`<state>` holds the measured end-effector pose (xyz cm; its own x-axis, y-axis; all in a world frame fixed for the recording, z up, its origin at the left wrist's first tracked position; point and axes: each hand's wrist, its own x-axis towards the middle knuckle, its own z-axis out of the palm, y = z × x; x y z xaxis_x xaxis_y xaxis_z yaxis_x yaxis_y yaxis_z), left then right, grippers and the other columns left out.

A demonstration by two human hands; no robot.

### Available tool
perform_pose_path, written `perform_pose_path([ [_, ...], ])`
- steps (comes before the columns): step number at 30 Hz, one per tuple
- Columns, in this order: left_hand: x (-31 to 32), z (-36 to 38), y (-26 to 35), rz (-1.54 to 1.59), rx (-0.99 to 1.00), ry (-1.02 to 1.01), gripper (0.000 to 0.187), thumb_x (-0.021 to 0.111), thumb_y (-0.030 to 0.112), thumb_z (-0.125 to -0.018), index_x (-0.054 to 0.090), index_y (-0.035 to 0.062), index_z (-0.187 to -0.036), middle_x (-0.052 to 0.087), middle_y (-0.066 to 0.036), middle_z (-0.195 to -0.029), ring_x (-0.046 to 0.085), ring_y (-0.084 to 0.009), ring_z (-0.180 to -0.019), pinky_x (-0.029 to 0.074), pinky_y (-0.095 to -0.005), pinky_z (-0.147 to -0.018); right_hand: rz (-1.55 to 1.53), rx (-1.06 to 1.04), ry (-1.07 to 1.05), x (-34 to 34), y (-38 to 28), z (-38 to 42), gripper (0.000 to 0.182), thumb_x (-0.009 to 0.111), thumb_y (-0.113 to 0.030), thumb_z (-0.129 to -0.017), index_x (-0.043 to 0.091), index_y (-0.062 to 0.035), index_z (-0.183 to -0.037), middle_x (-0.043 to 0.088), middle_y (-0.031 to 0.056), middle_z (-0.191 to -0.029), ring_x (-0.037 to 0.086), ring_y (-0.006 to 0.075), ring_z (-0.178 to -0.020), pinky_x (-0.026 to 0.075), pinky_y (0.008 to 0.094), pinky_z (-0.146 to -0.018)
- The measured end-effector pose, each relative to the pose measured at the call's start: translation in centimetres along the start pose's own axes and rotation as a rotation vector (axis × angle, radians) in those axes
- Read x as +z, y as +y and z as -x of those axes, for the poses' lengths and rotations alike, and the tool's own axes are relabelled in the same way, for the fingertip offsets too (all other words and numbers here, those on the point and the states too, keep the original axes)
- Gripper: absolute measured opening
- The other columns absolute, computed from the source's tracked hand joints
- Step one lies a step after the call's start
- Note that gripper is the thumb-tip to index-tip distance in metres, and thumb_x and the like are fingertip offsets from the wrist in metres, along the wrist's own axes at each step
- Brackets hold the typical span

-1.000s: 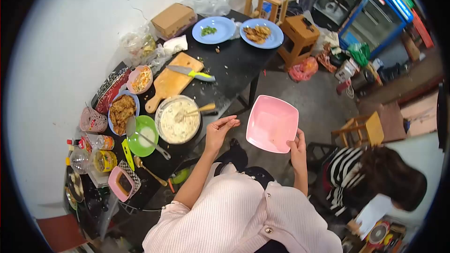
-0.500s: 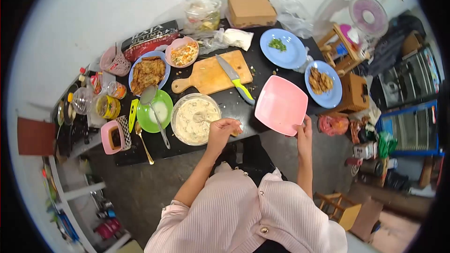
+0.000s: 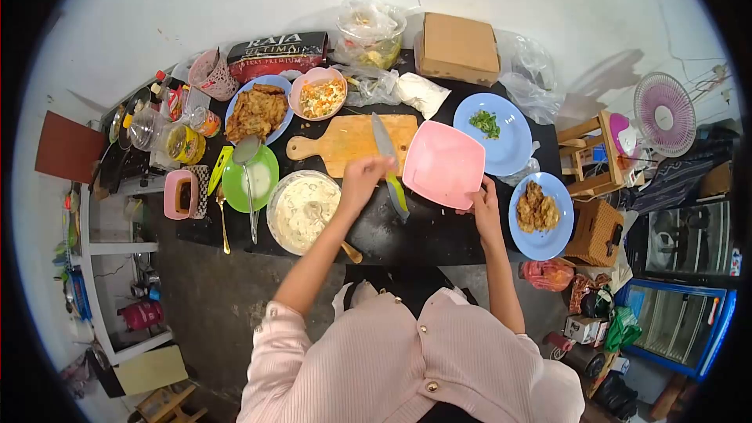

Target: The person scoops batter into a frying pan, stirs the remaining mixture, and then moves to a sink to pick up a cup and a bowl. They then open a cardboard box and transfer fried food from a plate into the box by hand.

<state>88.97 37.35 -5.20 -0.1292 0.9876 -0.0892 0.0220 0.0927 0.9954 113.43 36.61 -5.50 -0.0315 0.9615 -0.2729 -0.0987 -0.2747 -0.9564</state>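
My left hand (image 3: 365, 182) is over the near edge of the wooden cutting board (image 3: 356, 139), its fingertips pinched beside the knife (image 3: 383, 137); whatever may be between them is too small to tell. The knife lies across the board, its yellow-green handle towards me. My right hand (image 3: 484, 207) grips the near right corner of a square pink bowl (image 3: 444, 163), which is tilted and looks empty. Left of the knife handle stands a bowl of pale batter (image 3: 301, 211) with a spoon in it.
Fried pieces fill a blue plate (image 3: 257, 113) at left. Near it are a green bowl (image 3: 266, 176) with a ladle and a pink bowl of chopped vegetables (image 3: 322, 99). Rightward are blue plates of chopped greens (image 3: 513, 137) and browned pieces (image 3: 540, 244). A cardboard box (image 3: 459, 47) stands behind.
My left hand has moved from beside the batter bowl up to the knife and board. The square pink bowl, still in my right hand, has moved away from me towards the board. The view has shifted.
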Motion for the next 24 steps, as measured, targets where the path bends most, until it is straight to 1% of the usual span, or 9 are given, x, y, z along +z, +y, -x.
perform_pose_path([
  [4,1.4,-10.7,-1.9,-0.172,0.265,0.124,0.020,0.070,0.017,-0.071,0.061,-0.0004,-0.066,0.062,-0.005,-0.065,0.054,-0.0066,-0.056,0.042,-0.0219,-0.051,-0.047,-0.028,-0.007,-1.8,0.4,-1.4,0.039,0.045,-0.004,-0.082,0.030,0.0004,-0.118,0.055,0.0145,-0.098,0.058,0.0166,-0.069,0.050,0.0252,-0.053],
  [5,1.6,-13.6,-2.8,-0.117,0.287,0.158,0.025,0.072,0.016,-0.068,0.056,-0.0008,-0.079,0.062,-0.011,-0.076,0.058,-0.0154,-0.067,0.045,-0.0263,-0.060,-0.049,-0.019,-0.001,-2.2,0.5,-1.6,0.039,0.045,-0.005,-0.083,0.029,0.0005,-0.118,0.055,0.0145,-0.097,0.058,0.0165,-0.069,0.050,0.0250,-0.052],
  [7,1.7,-18.0,-4.0,-0.573,0.470,0.322,0.040,0.070,0.018,-0.069,0.048,-0.0001,-0.096,0.055,-0.016,-0.094,0.054,-0.0270,-0.087,0.044,-0.0332,-0.075,-0.054,-0.002,0.014,-2.9,0.9,-1.8,0.038,0.045,-0.006,-0.083,0.029,0.0005,-0.118,0.054,0.0145,-0.097,0.058,0.0163,-0.069,0.050,0.0246,-0.052],
  [10,1.7,-21.5,-4.8,-0.926,0.266,0.346,0.053,0.067,0.023,-0.071,0.040,-0.0004,-0.109,0.047,-0.018,-0.104,0.045,-0.0338,-0.100,0.038,-0.0396,-0.084,-0.100,-0.009,0.033,-3.3,2.0,-2.3,0.038,0.045,-0.005,-0.084,0.029,0.0011,-0.118,0.054,0.0150,-0.098,0.058,0.0162,-0.067,0.050,0.0241,-0.051],
  [13,1.8,-22.7,-5.2,-1.176,0.102,0.330,0.032,0.055,0.030,-0.079,0.053,0.0068,-0.100,0.049,-0.016,-0.103,0.045,-0.0335,-0.100,0.036,-0.0480,-0.079,-0.063,-0.009,0.033,-3.7,2.1,-2.8,0.039,0.045,-0.003,-0.083,0.028,0.0016,-0.118,0.053,0.0159,-0.099,0.057,0.0163,-0.065,0.049,0.0240,-0.051],
  [17,2.3,-23.5,-5.0,-0.840,0.321,0.234,0.017,0.050,0.023,-0.083,0.053,0.0074,-0.089,0.056,-0.014,-0.091,0.053,-0.0370,-0.082,0.041,-0.0458,-0.069,-0.094,0.056,0.014,-3.8,2.7,-3.4,0.041,0.046,-0.003,-0.083,0.027,0.0031,-0.118,0.052,0.0173,-0.101,0.057,0.0165,-0.066,0.050,0.0241,-0.052],
  [19,3.1,-23.1,-4.0,-0.681,0.354,0.200,0.015,0.049,0.020,-0.085,0.051,0.0059,-0.087,0.056,-0.011,-0.081,0.056,-0.0295,-0.070,0.046,-0.0381,-0.061,-0.094,0.084,-0.006,-3.5,2.9,-4.2,0.041,0.045,-0.004,-0.082,0.027,0.0038,-0.118,0.052,0.0173,-0.100,0.057,0.0165,-0.066,0.050,0.0243,-0.052],
  [22,4.0,-22.8,-1.8,0.013,0.039,0.041,0.013,0.047,0.018,-0.088,0.050,0.0060,-0.087,0.053,-0.005,-0.076,0.053,-0.0155,-0.066,0.048,-0.0286,-0.056,-0.070,0.118,-0.005,-2.8,3.1,-5.8,0.042,0.045,-0.004,-0.082,0.027,0.0045,-0.118,0.053,0.0173,-0.099,0.058,0.0168,-0.065,0.050,0.0245,-0.052],
  [24,4.6,-21.7,0.2,0.099,0.018,0.005,0.012,0.048,0.016,-0.088,0.050,0.0047,-0.087,0.050,-0.002,-0.074,0.048,-0.0072,-0.067,0.047,-0.0221,-0.054,-0.037,0.123,-0.061,-2.5,3.4,-7.0,0.043,0.046,-0.007,-0.083,0.027,0.0026,-0.120,0.054,0.0155,-0.097,0.058,0.0173,-0.062,0.051,0.0256,-0.054],
])
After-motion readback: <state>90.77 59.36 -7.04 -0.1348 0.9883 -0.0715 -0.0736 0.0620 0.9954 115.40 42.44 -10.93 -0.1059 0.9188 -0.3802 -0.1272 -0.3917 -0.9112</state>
